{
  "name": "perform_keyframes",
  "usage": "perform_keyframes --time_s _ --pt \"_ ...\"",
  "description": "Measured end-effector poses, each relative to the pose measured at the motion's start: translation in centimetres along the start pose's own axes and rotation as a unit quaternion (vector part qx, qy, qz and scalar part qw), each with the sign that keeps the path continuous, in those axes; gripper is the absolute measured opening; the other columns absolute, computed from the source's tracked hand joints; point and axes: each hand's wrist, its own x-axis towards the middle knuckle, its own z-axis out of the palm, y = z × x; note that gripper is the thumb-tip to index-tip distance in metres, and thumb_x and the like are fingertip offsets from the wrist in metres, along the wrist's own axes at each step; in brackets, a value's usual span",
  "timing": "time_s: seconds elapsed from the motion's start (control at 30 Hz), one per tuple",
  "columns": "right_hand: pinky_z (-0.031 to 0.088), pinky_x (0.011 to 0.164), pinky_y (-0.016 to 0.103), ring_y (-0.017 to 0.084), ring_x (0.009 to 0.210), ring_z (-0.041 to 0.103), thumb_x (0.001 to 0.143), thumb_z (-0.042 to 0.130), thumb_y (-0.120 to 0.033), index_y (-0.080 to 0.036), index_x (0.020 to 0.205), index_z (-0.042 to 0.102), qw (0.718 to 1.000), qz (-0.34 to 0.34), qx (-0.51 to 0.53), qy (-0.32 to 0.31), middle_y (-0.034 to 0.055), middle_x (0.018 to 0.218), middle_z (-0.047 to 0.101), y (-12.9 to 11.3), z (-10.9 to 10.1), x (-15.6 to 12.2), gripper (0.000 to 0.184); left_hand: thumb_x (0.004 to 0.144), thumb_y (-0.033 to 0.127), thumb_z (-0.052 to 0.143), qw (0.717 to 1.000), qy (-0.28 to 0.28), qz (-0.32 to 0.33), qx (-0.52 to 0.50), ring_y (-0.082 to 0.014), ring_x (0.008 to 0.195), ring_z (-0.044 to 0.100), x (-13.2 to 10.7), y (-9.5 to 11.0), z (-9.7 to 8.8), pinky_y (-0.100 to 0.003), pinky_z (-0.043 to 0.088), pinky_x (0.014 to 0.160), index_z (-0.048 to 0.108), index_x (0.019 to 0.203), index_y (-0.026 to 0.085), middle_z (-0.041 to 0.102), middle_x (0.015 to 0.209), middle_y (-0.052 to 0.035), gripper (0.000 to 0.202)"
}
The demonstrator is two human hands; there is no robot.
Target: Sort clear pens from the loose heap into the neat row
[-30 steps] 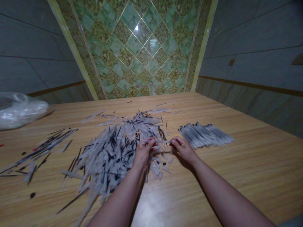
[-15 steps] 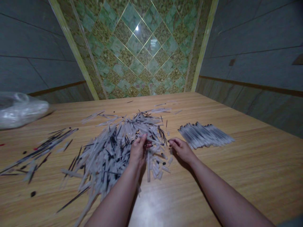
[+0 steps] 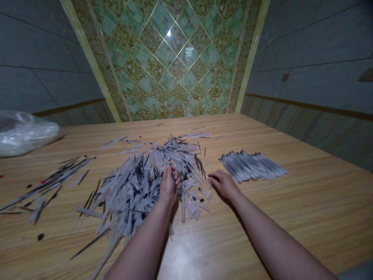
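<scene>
My left hand point(image 3: 169, 184) is closed around a slim pen point(image 3: 174, 177) that is mostly hidden by the fingers. It is over the right side of a large loose pile of clear pen barrels and black refills point(image 3: 140, 182). My right hand point(image 3: 225, 184) hovers to the right of small clear caps point(image 3: 192, 212), its fingers half curled with a gap between thumb and forefinger. I see nothing in it. Beyond my right hand lies a neat row of pens point(image 3: 252, 166) with black ends, side by side.
A clear plastic bag point(image 3: 26, 134) rests at the table's left edge. Loose black refills point(image 3: 58, 177) and a black plug point(image 3: 40, 237) are scattered on the left. The wooden table point(image 3: 291, 217) reaches back to a green tiled wall point(image 3: 175, 70).
The pen in my left hand pointed right, toward my right hand; now it is turned and tucked within the left fingers, which have curled in. My right hand has barely moved.
</scene>
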Motion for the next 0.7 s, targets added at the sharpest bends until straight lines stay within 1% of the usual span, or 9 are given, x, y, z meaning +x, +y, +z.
perform_keyframes --time_s 0.1,0.2,0.3,0.4,0.5,0.53,0.6,0.63,0.7 --pt "0.041 0.069 0.027 0.018 0.078 0.058 0.076 0.053 -0.036 -0.018 0.084 0.067 0.999 0.034 -0.035 -0.021 0.0076 0.082 0.065 0.2 -0.3 -0.1 0.024 0.077 0.041 0.046 0.999 -0.002 0.013 0.039 -0.0032 0.032 0.026 0.0 -0.2 0.1 -0.013 0.017 0.031 0.042 0.082 0.021 0.033 0.047 0.0104 0.021" --pt "0.039 0.062 0.025 0.018 0.072 0.058 0.073 0.055 -0.042 -0.019 0.081 0.067 0.996 0.049 -0.045 -0.057 0.0062 0.078 0.066 -0.1 -0.3 -0.3 0.027 0.075 0.036 0.046 0.993 -0.024 0.02 0.112 -0.0038 0.034 0.031 -0.1 -0.8 0.3 -0.013 0.021 0.032 0.043 0.085 0.021 0.038 0.051 0.0094 0.018" --pt "0.035 0.055 0.024 0.016 0.065 0.056 0.07 0.058 -0.042 -0.019 0.075 0.065 0.994 0.054 -0.038 -0.083 0.0039 0.072 0.065 -0.5 -0.2 -0.5 0.024 0.073 0.037 0.05 0.975 -0.06 0.025 0.214 -0.0041 0.036 0.035 -0.3 -1.5 0.4 -0.014 0.026 0.034 0.046 0.089 0.02 0.043 0.053 0.0084 0.024" --pt "0.033 0.052 0.023 0.014 0.058 0.052 0.067 0.061 -0.041 -0.018 0.068 0.061 0.996 0.07 -0.006 -0.062 0.001 0.062 0.06 -0.6 -0.2 -0.4 0.022 0.073 0.041 0.052 0.949 -0.114 0.038 0.292 -0.0056 0.04 0.041 -0.5 -1.9 0.4 -0.017 0.032 0.039 0.052 0.096 0.018 0.048 0.054 0.0061 0.033" --pt "0.035 0.051 0.023 0.012 0.056 0.049 0.065 0.062 -0.041 -0.018 0.068 0.055 0.986 0.102 0.13 0.003 -0.0018 0.058 0.055 -0.5 -0.3 -0.1 0.025 0.073 0.039 0.054 0.92 -0.14 0.074 0.358 -0.0113 0.058 0.054 -0.6 -2.1 0.3 -0.021 0.042 0.052 0.059 0.098 0.015 0.061 0.069 -0.0021 0.036" --pt "0.036 0.051 0.023 0.012 0.055 0.049 0.065 0.062 -0.042 -0.018 0.071 0.055 0.973 0.118 0.198 0.02 -0.0025 0.058 0.054 -0.5 -0.4 0.1 0.026 0.073 0.039 0.054 0.91 -0.149 0.082 0.377 -0.0138 0.066 0.057 -0.6 -2.1 0.3 -0.023 0.044 0.059 0.061 0.099 0.014 0.064 0.076 -0.0046 0.036" --pt "0.039 0.051 0.023 0.011 0.053 0.05 0.066 0.062 -0.044 -0.018 0.08 0.055 0.933 0.149 0.326 0.039 -0.003 0.06 0.055 -0.6 -0.5 0.4 0.03 0.075 0.037 0.052 0.89 -0.18 0.095 0.409 -0.0174 0.08 0.059 -0.8 -2.2 0.3 -0.027 0.045 0.07 0.063 0.101 0.015 0.066 0.089 -0.0066 0.036" --pt "0.04 0.052 0.023 0.011 0.053 0.051 0.065 0.063 -0.044 -0.018 0.084 0.056 0.914 0.157 0.371 0.046 -0.0026 0.062 0.056 -0.7 -0.5 0.5 0.033 0.076 0.036 0.05 0.878 -0.202 0.103 0.421 -0.0183 0.084 0.058 -0.9 -2.3 0.3 -0.028 0.045 0.074 0.064 0.101 0.016 0.067 0.092 -0.0065 0.035" --pt "0.042 0.055 0.024 0.011 0.056 0.053 0.063 0.066 -0.043 -0.018 0.087 0.058 0.895 0.157 0.413 0.059 -0.0011 0.067 0.06 -1.0 -0.6 0.6 0.036 0.079 0.034 0.047 0.853 -0.24 0.123 0.446 -0.019 0.087 0.058 -1.1 -2.4 0.4 -0.03 0.044 0.078 0.065 0.1 0.017 0.067 0.096 -0.0059 0.033"
